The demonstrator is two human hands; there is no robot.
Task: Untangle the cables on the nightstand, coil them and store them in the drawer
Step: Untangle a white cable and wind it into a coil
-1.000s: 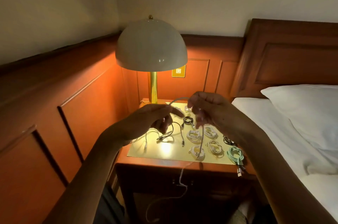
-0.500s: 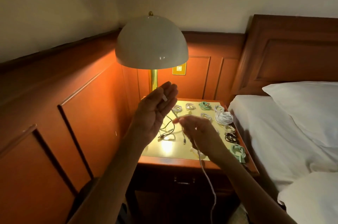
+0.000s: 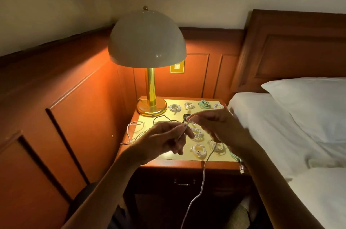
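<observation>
My left hand (image 3: pixel 162 139) pinches one end of a white cable (image 3: pixel 203 178) above the nightstand (image 3: pixel 168 164). My right hand (image 3: pixel 215 125) pinches the same cable a little further along, and the rest of it hangs down past the closed drawer (image 3: pixel 184 182) toward the floor. Several coiled white cables (image 3: pixel 198 151) lie on the nightstand top, with a coiled green cable (image 3: pixel 204 104) at the back. Loose white cable (image 3: pixel 133 129) and a loose dark cable (image 3: pixel 161 118) lie tangled at the left.
A domed lamp (image 3: pixel 148 41) on a brass base (image 3: pixel 151 108) stands at the back left of the nightstand. A bed with white sheets (image 3: pixel 280 131) and a pillow (image 3: pixel 309 95) is close on the right. Wood panelling (image 3: pixel 74 116) runs along the left.
My left hand has dropped from an open raised pose and now pinches the cable end. My right hand has moved up and right along the cable. The camera has tilted down slightly.
</observation>
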